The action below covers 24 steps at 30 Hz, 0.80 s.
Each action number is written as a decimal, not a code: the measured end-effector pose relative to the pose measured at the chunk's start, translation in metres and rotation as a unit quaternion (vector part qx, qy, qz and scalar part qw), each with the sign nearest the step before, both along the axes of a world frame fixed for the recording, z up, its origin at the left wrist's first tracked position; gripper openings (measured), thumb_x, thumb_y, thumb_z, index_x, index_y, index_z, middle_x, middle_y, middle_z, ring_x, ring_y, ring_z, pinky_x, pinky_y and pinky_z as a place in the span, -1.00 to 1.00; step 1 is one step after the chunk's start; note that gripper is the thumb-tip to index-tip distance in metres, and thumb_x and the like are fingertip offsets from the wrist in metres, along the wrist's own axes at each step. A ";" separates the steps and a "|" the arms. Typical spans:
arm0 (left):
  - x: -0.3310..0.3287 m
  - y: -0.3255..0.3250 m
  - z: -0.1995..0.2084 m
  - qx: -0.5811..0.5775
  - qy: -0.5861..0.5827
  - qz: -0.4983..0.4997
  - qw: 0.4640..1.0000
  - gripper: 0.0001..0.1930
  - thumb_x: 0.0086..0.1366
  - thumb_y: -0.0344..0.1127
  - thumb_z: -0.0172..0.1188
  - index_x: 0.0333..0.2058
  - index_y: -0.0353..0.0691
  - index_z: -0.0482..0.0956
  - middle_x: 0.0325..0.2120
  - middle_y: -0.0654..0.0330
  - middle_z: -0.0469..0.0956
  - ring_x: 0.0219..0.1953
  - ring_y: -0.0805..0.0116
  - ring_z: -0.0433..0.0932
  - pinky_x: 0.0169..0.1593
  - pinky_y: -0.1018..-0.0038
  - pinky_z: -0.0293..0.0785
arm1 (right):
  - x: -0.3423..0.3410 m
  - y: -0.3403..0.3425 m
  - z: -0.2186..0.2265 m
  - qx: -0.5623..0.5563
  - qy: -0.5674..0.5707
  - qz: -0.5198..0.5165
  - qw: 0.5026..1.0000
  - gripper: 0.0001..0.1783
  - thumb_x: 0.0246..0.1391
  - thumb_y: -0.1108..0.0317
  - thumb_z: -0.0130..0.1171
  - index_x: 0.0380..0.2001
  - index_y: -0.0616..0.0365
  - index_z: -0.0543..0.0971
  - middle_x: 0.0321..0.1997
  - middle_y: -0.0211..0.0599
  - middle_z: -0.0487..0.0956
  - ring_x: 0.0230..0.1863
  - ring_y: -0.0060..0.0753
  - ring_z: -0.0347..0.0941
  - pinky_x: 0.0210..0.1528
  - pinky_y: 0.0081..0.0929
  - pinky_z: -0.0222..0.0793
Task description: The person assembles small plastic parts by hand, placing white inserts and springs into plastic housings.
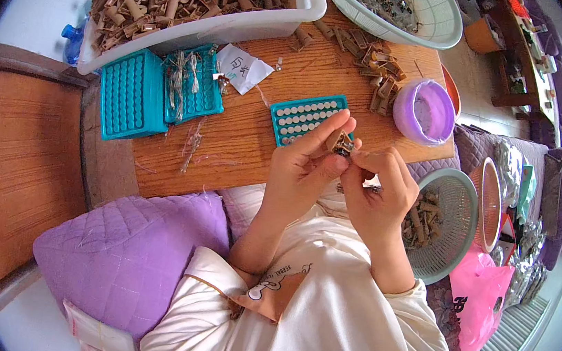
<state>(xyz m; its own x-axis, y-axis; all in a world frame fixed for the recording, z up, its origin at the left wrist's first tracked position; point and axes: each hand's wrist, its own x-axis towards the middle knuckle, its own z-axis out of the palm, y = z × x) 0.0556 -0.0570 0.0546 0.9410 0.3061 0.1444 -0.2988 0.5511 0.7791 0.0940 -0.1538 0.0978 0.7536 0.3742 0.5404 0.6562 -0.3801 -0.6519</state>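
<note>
In front of my chest, over the table's near edge, both hands meet around a small brown plastic casing (340, 142) with dark parts inside. My left hand (304, 168) pinches it between thumb and fingers. My right hand (384, 191) has its thumb and forefinger pressed to the casing's right side, and a small dark, shiny bit shows under its curled fingers, too small to name. Just beyond the hands lies a teal tray (276, 111) with rows of round white pieces, partly hidden by my left fingers.
A white tub (204, 26) full of brown plastic pieces stands at the back left. Teal trays (130, 99), one with wires (179, 84), sit below it. Loose brown casings (385, 83), a purple container (406, 113) and a pale basket (442, 34) are right. A grey basket (458, 230) stands beside me.
</note>
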 end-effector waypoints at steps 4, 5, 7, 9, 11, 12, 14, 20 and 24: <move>-0.002 0.003 -0.002 -0.042 -0.006 -0.030 0.999 -0.52 0.10 -0.49 0.03 0.02 -0.35 0.15 -0.08 0.08 0.30 -0.08 0.37 0.34 -0.05 0.53 0.30 | 0.009 -0.005 0.007 -0.051 0.020 0.090 0.994 -0.82 -0.32 0.62 0.11 -0.51 0.18 0.46 -0.63 -0.27 0.39 -0.63 -0.34 0.36 -0.62 -0.53 0.27; -0.003 0.002 -0.003 -0.056 0.008 -0.019 0.998 -0.52 0.10 -0.48 0.03 0.02 -0.35 0.15 -0.08 0.07 0.31 -0.10 0.38 0.35 -0.07 0.54 0.31 | 0.010 -0.006 0.007 -0.064 0.026 0.122 0.990 -0.80 -0.31 0.62 0.10 -0.49 0.18 0.47 -0.61 -0.27 0.39 -0.61 -0.33 0.37 -0.59 -0.53 0.28; -0.003 0.003 -0.003 -0.070 0.023 -0.008 0.997 -0.52 0.11 -0.47 0.03 0.02 -0.34 0.15 -0.09 0.07 0.31 -0.12 0.39 0.36 -0.09 0.54 0.33 | 0.010 -0.005 0.006 -0.050 0.054 0.127 0.989 -0.80 -0.30 0.63 0.09 -0.48 0.18 0.47 -0.57 -0.26 0.40 -0.58 -0.33 0.38 -0.56 -0.54 0.30; -0.001 0.004 -0.003 -0.076 -0.006 -0.019 0.997 -0.54 0.14 -0.40 0.01 0.02 -0.34 0.16 -0.12 0.08 0.34 -0.15 0.42 0.38 -0.14 0.56 0.36 | 0.009 -0.005 0.006 -0.037 0.082 0.132 0.987 -0.80 -0.30 0.64 0.07 -0.48 0.18 0.47 -0.54 -0.25 0.41 -0.55 -0.32 0.39 -0.54 -0.54 0.32; -0.002 0.001 0.000 -0.054 0.008 0.004 0.998 -0.55 0.15 -0.35 0.01 0.01 -0.34 0.16 -0.15 0.09 0.35 -0.18 0.44 0.39 -0.17 0.57 0.37 | 0.007 -0.005 0.008 -0.047 0.085 0.120 0.988 -0.74 -0.29 0.66 0.05 -0.41 0.20 0.45 -0.42 -0.22 0.40 -0.48 -0.33 0.41 -0.49 -0.54 0.35; -0.002 0.000 0.001 -0.032 0.021 0.027 0.999 -0.55 0.15 -0.30 0.00 0.00 -0.34 0.17 -0.17 0.10 0.37 -0.21 0.45 0.40 -0.20 0.59 0.38 | 0.006 -0.005 0.007 -0.047 0.086 0.121 0.988 -0.74 -0.29 0.66 0.05 -0.41 0.20 0.45 -0.42 -0.22 0.40 -0.48 -0.33 0.41 -0.49 -0.54 0.35; -0.004 0.001 0.007 -0.047 0.029 0.021 0.998 -0.55 0.15 -0.28 0.01 -0.02 -0.34 0.18 -0.20 0.11 0.38 -0.22 0.46 0.40 -0.22 0.60 0.38 | 0.003 -0.004 0.002 0.017 0.181 0.076 0.980 -0.65 -0.29 0.68 0.04 -0.31 0.21 0.41 -0.32 -0.20 0.37 -0.41 -0.34 0.42 -0.43 -0.54 0.36; -0.004 -0.002 0.006 -0.053 0.034 0.056 0.996 -0.57 0.14 -0.20 0.02 -0.07 -0.32 0.22 -0.23 0.13 0.41 -0.26 0.48 0.42 -0.28 0.64 0.37 | 0.008 -0.009 0.005 0.021 0.223 0.123 0.967 -0.62 -0.30 0.69 0.05 -0.27 0.22 0.38 -0.29 -0.19 0.37 -0.34 -0.34 0.41 -0.38 -0.57 0.38; -0.006 0.001 0.011 -0.030 0.031 0.083 0.996 -0.59 0.14 -0.21 0.02 -0.08 -0.31 0.23 -0.25 0.11 0.42 -0.29 0.48 0.43 -0.28 0.65 0.35 | 0.011 -0.010 0.009 0.010 0.188 0.138 0.972 -0.65 -0.29 0.69 0.05 -0.30 0.24 0.40 -0.29 -0.18 0.38 -0.32 -0.34 0.41 -0.38 -0.57 0.38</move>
